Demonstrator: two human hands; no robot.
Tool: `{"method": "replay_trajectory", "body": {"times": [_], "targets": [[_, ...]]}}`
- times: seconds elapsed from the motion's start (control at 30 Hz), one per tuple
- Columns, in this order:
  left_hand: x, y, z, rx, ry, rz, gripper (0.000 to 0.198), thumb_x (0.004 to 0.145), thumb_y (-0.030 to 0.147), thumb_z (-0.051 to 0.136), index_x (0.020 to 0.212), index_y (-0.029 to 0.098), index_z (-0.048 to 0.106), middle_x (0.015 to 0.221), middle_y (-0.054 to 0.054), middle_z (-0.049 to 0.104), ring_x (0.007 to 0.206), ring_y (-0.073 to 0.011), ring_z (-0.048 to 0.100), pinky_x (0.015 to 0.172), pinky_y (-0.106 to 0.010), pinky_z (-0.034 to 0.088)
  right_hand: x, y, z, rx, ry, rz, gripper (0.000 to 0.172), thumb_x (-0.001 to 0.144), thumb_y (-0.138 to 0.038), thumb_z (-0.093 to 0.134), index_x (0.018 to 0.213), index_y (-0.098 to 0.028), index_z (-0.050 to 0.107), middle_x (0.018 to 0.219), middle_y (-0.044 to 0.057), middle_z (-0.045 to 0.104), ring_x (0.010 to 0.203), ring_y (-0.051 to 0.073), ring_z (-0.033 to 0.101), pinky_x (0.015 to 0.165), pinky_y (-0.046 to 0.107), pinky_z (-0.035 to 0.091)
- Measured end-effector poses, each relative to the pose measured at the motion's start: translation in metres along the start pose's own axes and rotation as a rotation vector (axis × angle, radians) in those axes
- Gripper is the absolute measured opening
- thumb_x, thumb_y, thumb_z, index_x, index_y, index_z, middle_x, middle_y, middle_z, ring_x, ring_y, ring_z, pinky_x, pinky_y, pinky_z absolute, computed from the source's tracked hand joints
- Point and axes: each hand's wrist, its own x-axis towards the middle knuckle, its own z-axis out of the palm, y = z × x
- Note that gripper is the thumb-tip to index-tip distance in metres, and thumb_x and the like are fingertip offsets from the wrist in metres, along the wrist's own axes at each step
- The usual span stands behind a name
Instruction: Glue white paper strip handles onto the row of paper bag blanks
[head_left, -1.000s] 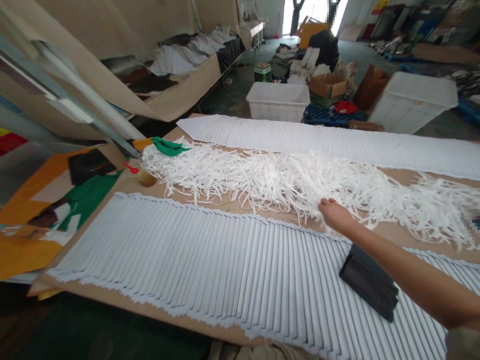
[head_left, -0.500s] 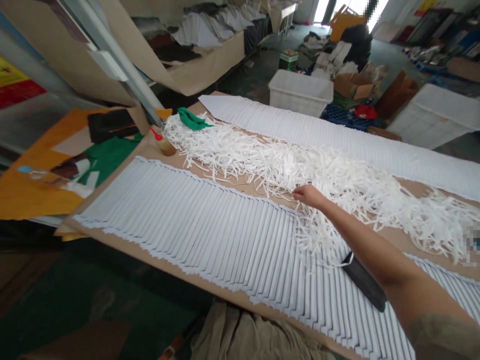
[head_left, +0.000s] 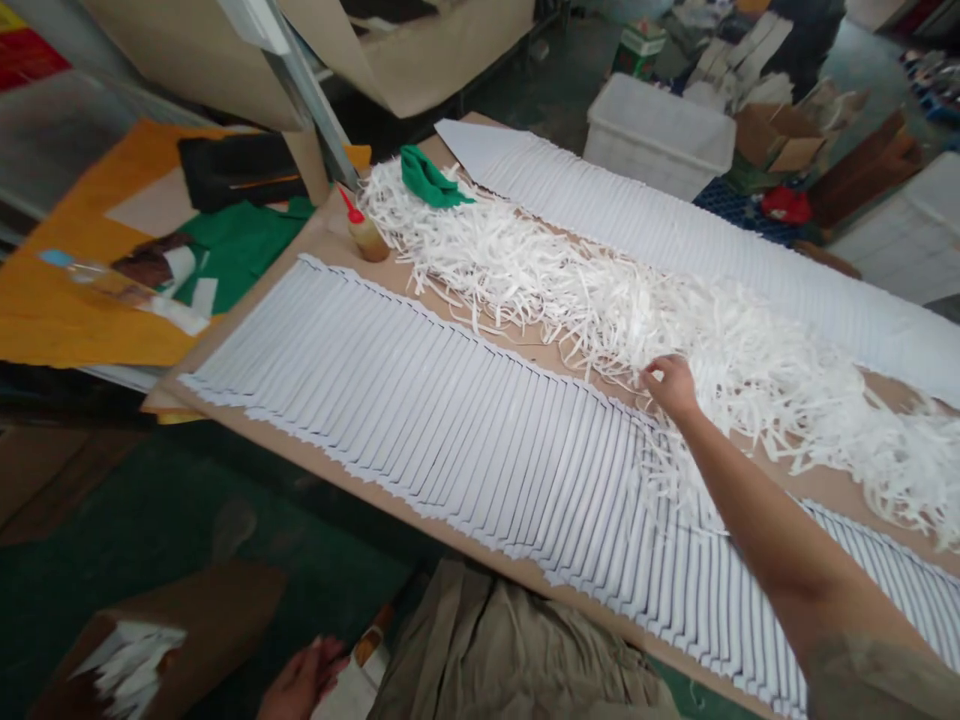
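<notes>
My right hand reaches across the table with its fingers closed on a bunch of white paper strips, at the near edge of the long loose pile. Some strips trail from the hand over the near row of overlapped white paper sheets. My left hand is low at the bottom edge, below the table. Its fingers are curled against a white thing that I cannot make out.
A second row of white sheets lies along the far side. A glue bottle with a red tip and a green cloth sit at the left end. A brown box of strips stands on the floor. White bins stand beyond.
The view has tilted down and my left hand has come into sight. My right hand has closed on strips and pulled some over the near sheets. The black block no longer shows.
</notes>
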Motion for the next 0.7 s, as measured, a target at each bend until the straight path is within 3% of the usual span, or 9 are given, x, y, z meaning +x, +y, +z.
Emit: {"method": "replay_trajectory", "body": {"times": [0.07,0.17,0.27,0.37,0.47,0.5,0.53,0.6,0.7], "targets": [[0.017,0.028,0.006,-0.009,-0.079,0.058,0.024,0.078,0.042,0.064,0.082,0.019,0.068,0.087,-0.009,0.077,0.083,-0.0275,0.075,0.079,-0.04,0.061,-0.03,0.027,-0.026,-0.007,0.013,-0.087,0.021,0.087,-0.032,0.055,0.09,-0.018,0.069,0.107,0.014,0.072,0.105,0.028,0.063,0.097,0.038,0.045],[0.01,0.078,0.032,0.054,-0.167,0.303,0.042,0.072,0.055,0.069,0.09,0.017,0.069,0.093,-0.011,0.077,0.083,-0.0274,0.074,0.079,-0.039,0.06,-0.076,0.051,-0.063,-0.153,-0.182,-0.104,0.014,0.086,-0.031,0.057,0.087,-0.022,0.067,0.087,0.009,0.074,0.081,0.025,0.066,0.084,0.036,0.046],[-0.039,0.123,0.079,0.169,-0.344,0.584,0.05,0.08,0.062,0.064,0.099,0.016,0.07,0.1,-0.011,0.077,0.087,-0.0252,0.073,0.085,-0.038,0.058,-0.118,0.037,-0.086,-0.293,-0.38,-0.173,0.012,0.086,-0.027,0.057,0.083,-0.023,0.068,0.071,0.007,0.07,0.069,0.022,0.063,0.082,0.036,0.042],[-0.118,0.143,0.14,0.236,-0.614,0.909,0.039,0.094,0.05,0.054,0.107,0.017,0.07,0.109,-0.011,0.074,0.101,-0.0232,0.07,0.091,-0.036,0.056,-0.161,-0.013,-0.095,-0.132,-0.591,-0.351,0.014,0.088,-0.026,0.056,0.08,-0.023,0.067,0.07,0.006,0.069,0.068,0.02,0.06,0.074,0.032,0.039],[-0.191,0.132,0.199,0.231,-0.83,1.232,0.035,0.097,0.038,0.052,0.121,0.019,0.068,0.126,-0.013,0.069,0.123,-0.0249,0.061,0.107,-0.041,0.048,-0.2,-0.063,-0.098,0.139,-0.793,-0.45,0.013,0.089,-0.025,0.056,0.08,-0.023,0.066,0.071,0.004,0.068,0.062,0.016,0.056,0.064,0.028,0.036],[-0.207,0.123,0.214,0.238,-0.87,1.278,0.034,0.096,0.038,0.054,0.12,0.018,0.069,0.123,-0.013,0.07,0.123,-0.0263,0.061,0.109,-0.043,0.045,-0.21,-0.074,-0.099,0.198,-0.825,-0.474,0.013,0.09,-0.026,0.055,0.081,-0.023,0.065,0.069,0.003,0.066,0.059,0.015,0.053,0.062,0.028,0.034],[-0.219,0.111,0.225,0.242,-0.903,1.252,0.033,0.096,0.039,0.054,0.114,0.018,0.07,0.112,-0.012,0.072,0.113,-0.0258,0.064,0.104,-0.042,0.048,-0.217,-0.08,-0.1,0.23,-0.856,-0.493,0.013,0.091,-0.027,0.055,0.083,-0.023,0.064,0.068,0.002,0.065,0.058,0.014,0.052,0.06,0.027,0.033],[-0.228,0.087,0.237,0.24,-0.968,1.069,0.034,0.098,0.042,0.049,0.103,0.016,0.072,0.085,-0.007,0.071,0.084,-0.0214,0.067,0.082,-0.035,0.053,-0.224,-0.079,-0.101,0.243,-0.906,-0.526,0.015,0.092,-0.03,0.053,0.085,-0.021,0.063,0.066,0.001,0.062,0.058,0.013,0.05,0.059,0.027,0.033],[-0.219,0.05,0.231,0.173,-0.933,0.796,0.038,0.098,0.043,0.046,0.086,0.015,0.069,0.06,-0.001,0.058,0.059,-0.015,0.055,0.061,-0.027,0.044,-0.217,-0.057,-0.098,0.226,-0.955,-0.55,0.017,0.092,-0.032,0.051,0.085,-0.02,0.062,0.069,0.001,0.062,0.062,0.014,0.052,0.061,0.027,0.036]]}}
